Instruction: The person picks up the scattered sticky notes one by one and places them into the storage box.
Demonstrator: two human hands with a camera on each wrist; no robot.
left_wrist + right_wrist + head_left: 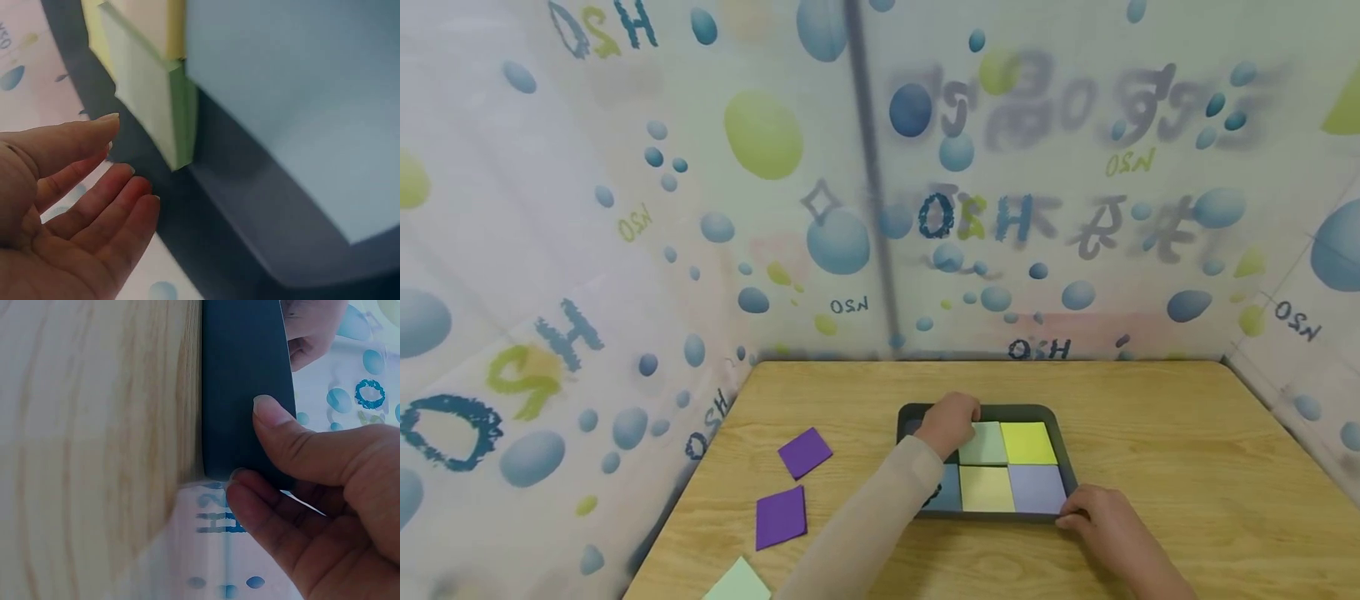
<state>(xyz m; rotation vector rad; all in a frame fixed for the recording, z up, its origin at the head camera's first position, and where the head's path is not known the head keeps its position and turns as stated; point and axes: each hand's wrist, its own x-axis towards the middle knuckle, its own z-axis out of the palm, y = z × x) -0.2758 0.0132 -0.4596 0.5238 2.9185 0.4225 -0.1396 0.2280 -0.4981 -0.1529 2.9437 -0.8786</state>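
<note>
A dark grey tray (1015,412) lies on the table, with pads of sticky notes set in rows inside. My left hand (950,423) is over its far left part, beside the light green pad (983,444). In the left wrist view, the loosely bent fingers (122,225) hold nothing and are close to the tray's edge. My right hand (1105,525) pinches the tray's near right corner, thumb on the outer wall (240,381). A yellow pad (1028,443), pale yellow pad (987,489), lavender pad (1036,489) and blue pad (951,490) fill other places; my left arm partly hides the blue one.
Two purple sticky notes (781,517) lie on the wooden table (1120,417) left of the tray. A light green note (739,581) is at the bottom of the head view. Printed curtains (775,275) surround the table's back and sides.
</note>
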